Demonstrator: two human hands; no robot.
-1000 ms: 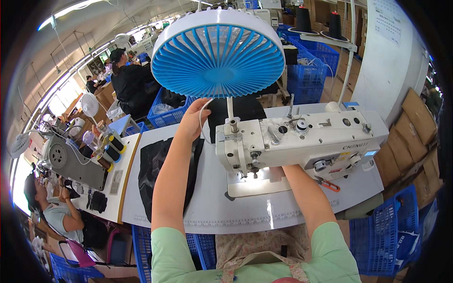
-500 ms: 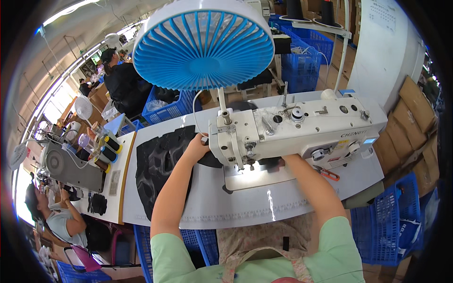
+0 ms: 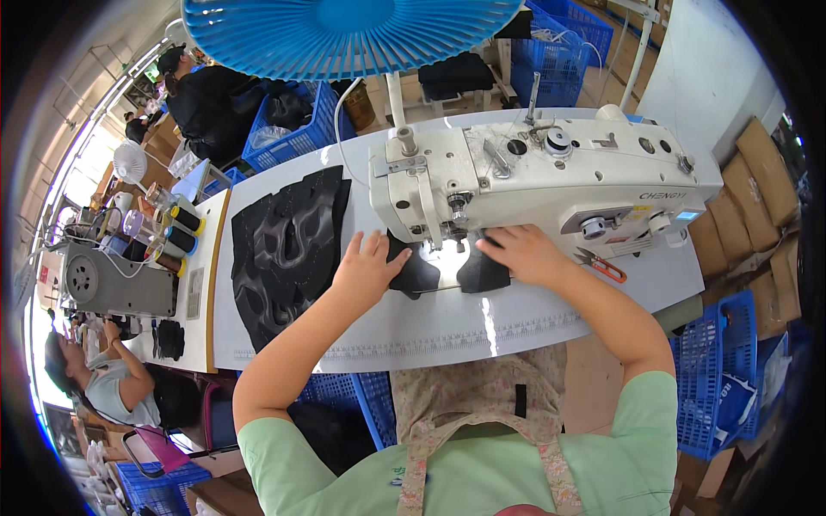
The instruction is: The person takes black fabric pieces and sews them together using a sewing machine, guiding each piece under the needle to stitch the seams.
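Fingers (image 3: 379,251) flat on black fabric (image 3: 415,271), grasping nothing.
The left hand (image 3: 366,271) has dropped from the fan (image 3: 344,30); with the right hand (image 3: 520,254) it now presses pieces under the sewing machine (image 3: 533,176) on the counter (image 3: 447,322).

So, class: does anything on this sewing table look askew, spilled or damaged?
Nothing stands out. Both hands, left hand and right hand, press flat black fabric pieces under the sewing machine; the black stack lies tidy, and orange-handled snips rest beside the machine.
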